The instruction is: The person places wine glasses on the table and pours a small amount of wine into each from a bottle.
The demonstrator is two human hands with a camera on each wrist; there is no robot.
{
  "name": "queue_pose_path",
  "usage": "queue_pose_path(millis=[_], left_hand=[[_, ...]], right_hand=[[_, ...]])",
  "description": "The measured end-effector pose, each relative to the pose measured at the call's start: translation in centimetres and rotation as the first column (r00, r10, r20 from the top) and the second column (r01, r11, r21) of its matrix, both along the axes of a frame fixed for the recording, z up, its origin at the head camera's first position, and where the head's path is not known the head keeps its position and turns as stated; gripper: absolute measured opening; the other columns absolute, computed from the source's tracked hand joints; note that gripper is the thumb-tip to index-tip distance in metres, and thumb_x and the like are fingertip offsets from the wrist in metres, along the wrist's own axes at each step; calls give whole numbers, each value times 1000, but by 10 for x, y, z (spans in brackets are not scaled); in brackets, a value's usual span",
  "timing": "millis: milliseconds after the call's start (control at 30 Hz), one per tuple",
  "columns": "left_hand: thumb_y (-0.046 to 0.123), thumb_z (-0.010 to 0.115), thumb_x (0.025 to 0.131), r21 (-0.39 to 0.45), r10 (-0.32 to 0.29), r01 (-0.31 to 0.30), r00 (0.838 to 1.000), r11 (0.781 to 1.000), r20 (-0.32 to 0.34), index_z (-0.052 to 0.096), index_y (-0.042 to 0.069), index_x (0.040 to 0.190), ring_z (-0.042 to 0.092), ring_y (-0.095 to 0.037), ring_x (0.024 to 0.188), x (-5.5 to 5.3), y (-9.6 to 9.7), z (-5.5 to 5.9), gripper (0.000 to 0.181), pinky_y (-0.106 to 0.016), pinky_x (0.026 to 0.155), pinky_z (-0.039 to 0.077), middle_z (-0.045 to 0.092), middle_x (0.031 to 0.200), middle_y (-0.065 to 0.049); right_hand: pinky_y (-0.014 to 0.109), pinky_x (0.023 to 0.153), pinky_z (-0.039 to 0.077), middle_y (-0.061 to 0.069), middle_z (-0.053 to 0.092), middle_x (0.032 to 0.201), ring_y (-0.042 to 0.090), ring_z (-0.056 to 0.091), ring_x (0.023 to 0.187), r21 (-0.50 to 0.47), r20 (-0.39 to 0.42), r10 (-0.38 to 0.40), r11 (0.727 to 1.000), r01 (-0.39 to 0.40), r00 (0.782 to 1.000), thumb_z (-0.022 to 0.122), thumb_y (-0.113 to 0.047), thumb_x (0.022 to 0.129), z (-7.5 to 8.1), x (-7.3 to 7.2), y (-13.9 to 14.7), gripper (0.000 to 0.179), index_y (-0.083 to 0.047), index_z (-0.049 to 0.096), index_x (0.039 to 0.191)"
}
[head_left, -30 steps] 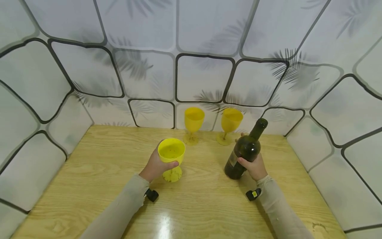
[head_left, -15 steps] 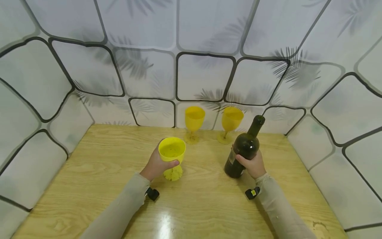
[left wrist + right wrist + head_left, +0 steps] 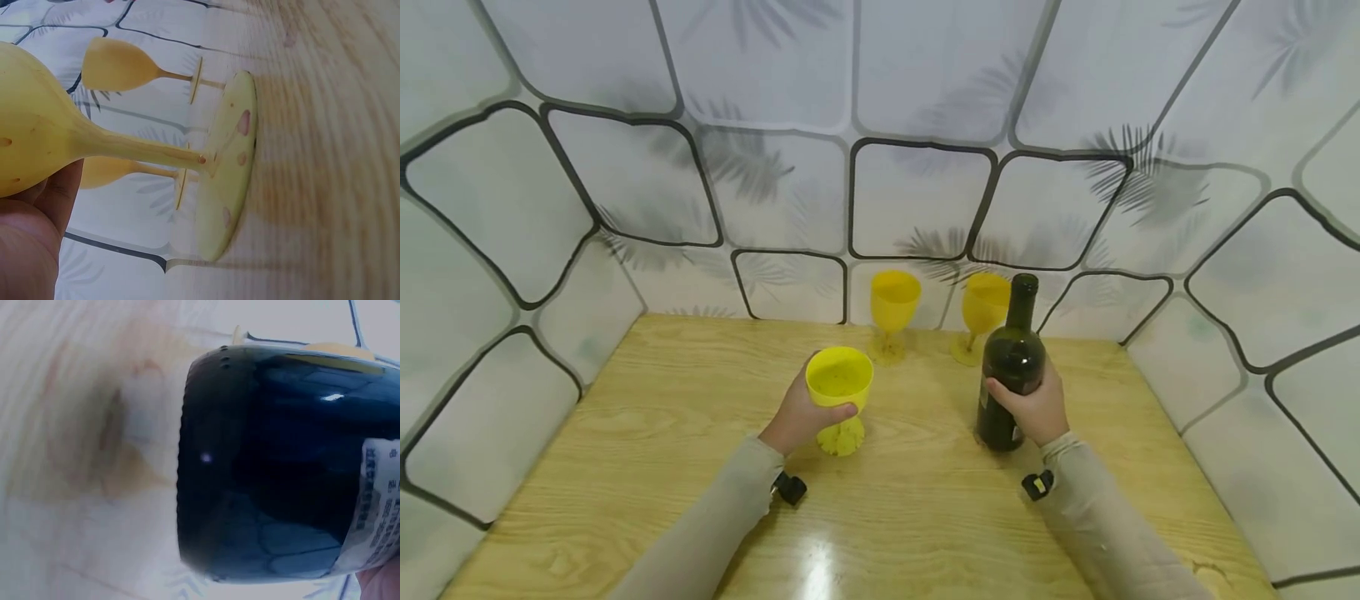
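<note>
A yellow goblet (image 3: 839, 385) is gripped by my left hand (image 3: 801, 412), the thumb across the front of its bowl. In the left wrist view the goblet's stem and stained round foot (image 3: 231, 165) show close to the table; whether the foot touches it I cannot tell. My right hand (image 3: 1036, 407) holds a dark green wine bottle (image 3: 1015, 357) around its body, thumb in front. The bottle stands nearly upright. In the right wrist view a gap shows between the base of the bottle (image 3: 269, 456) and the table. Part of its white label (image 3: 378, 506) is visible.
Two more yellow goblets stand at the back of the wooden table (image 3: 910, 525): one goblet (image 3: 895, 303) in the middle, the other goblet (image 3: 981, 305) partly hidden behind the bottle. A patterned wall (image 3: 917, 204) encloses the back and both sides.
The bottle has swung from a rightward tilt to nearly upright, its neck moving left in front of the right back goblet. The left hand and its goblet hold about the same place.
</note>
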State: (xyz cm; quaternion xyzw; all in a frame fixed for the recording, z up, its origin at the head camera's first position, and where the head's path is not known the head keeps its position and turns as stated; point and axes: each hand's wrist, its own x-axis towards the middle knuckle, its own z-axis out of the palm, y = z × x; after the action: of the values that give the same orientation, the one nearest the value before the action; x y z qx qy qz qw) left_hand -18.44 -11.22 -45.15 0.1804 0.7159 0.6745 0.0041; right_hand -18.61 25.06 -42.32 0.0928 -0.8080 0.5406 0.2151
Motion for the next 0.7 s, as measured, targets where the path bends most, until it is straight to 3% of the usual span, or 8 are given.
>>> queue_pose_path(millis=[200, 300, 500, 700], left_hand=[[6, 87, 80, -4, -1, 1, 1000, 1000, 2, 43, 11, 144, 60, -31, 116, 1, 0, 1, 78, -35, 98, 53, 58, 132, -15], [6, 87, 80, -4, 0, 0, 1000, 1000, 6, 43, 10, 144, 60, -31, 116, 1, 0, 1, 77, -35, 99, 53, 58, 132, -16], [9, 88, 80, -5, 6, -6, 1000, 1000, 6, 43, 10, 144, 60, -31, 116, 0, -1, 1, 78, -39, 100, 52, 58, 132, -15], [8, 88, 79, -13, 3, -3, 1000, 1000, 6, 43, 11, 145, 59, -30, 116, -2, -1, 0, 79, -38, 99, 52, 58, 133, -14]], right_hand=[[18, 85, 50, 14, 72, 115, 2, 64, 97, 128, -54, 41, 991, -34, 998, 89, -3, 73, 17, 5, -4, 74, -5, 57, 139], [27, 81, 54, 15, 74, 110, 10, 67, 94, 212, -72, 57, 976, -41, 996, 89, -7, 73, 28, 7, -4, 73, -5, 57, 138], [54, 80, 55, 16, 74, 109, 32, 71, 93, 352, -89, 136, 931, -96, 987, 93, -14, 69, 51, 7, -10, 73, -2, 57, 132], [53, 75, 57, 14, 75, 110, 31, 73, 90, 466, -91, 180, 877, -118, 979, 94, -23, 68, 69, 10, -14, 76, -5, 57, 132]])
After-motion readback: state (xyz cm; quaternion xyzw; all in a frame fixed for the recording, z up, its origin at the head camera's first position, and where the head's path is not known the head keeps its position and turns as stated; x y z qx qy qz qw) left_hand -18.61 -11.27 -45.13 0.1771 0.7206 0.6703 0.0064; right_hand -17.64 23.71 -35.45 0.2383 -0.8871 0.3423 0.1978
